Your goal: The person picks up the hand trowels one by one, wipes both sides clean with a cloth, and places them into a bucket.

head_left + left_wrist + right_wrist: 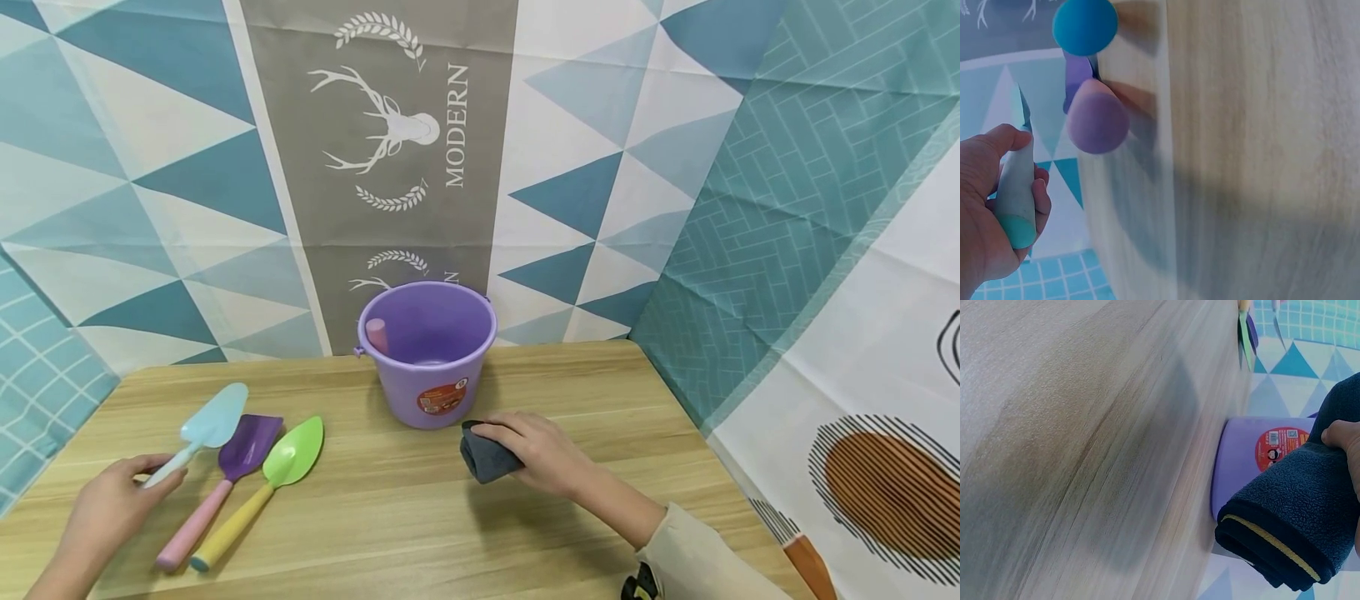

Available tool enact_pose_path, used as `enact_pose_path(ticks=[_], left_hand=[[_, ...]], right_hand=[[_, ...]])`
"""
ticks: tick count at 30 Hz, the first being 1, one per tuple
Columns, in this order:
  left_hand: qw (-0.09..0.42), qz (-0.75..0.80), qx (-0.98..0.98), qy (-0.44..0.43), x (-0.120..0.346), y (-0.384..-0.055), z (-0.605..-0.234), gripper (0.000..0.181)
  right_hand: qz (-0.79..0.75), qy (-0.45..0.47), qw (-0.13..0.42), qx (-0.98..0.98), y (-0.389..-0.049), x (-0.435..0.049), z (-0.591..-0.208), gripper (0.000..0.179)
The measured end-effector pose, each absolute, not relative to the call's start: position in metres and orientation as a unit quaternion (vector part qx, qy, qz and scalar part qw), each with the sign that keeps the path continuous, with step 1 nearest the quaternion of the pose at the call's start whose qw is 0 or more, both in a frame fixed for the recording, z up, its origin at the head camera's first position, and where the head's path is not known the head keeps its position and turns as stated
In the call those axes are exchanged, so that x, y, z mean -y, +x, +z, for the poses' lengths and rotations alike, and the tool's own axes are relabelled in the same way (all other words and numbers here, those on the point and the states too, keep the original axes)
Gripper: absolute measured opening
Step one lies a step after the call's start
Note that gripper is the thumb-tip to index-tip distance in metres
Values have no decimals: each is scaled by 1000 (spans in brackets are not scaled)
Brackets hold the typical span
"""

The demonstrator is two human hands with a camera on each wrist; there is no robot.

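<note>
One big word can be read. It says "MODERN" [457, 125] in white capital letters, on the grey stripe [390, 221] of the wall, far past the right hand [525, 454] and a little to its left. The word is turned on its side and runs up, next to a white deer head sign [401, 127]. Lower down, closer to the hand, an "N" [451, 277] peeks out above the bucket's rim. The purple bucket [397, 400], just past the right hand, has a red sticker [442, 397]. The sticker has a black-and-white square code [1292, 434], and its tiny letters are too small to read.
</note>
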State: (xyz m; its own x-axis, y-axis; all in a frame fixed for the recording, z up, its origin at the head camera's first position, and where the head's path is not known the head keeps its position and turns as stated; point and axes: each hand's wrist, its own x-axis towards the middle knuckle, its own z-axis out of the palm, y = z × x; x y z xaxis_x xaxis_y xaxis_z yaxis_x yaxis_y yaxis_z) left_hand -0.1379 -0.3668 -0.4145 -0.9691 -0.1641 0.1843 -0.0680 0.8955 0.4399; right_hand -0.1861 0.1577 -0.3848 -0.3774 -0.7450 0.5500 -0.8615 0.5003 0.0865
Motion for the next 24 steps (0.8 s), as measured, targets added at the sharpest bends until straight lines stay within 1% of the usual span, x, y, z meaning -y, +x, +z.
enact_pose_path(ticks=[7,12,20,24], left_hand=[[117,-227,966,47,356,-139,-408,43],[107,-234,965,44,346,-139,-403,41],[63,-242,968,16,333,-137,-391,46],[62,-237,969,8,327,-136,-388,46]], right_hand=[[111,488,270,823,-187,-159,-385,62],[112,487,273,822,-188,-159,-385,62],[108,488,273,822,-187,-158,-384,62],[107,488,272,823,-187,-158,-384,62]])
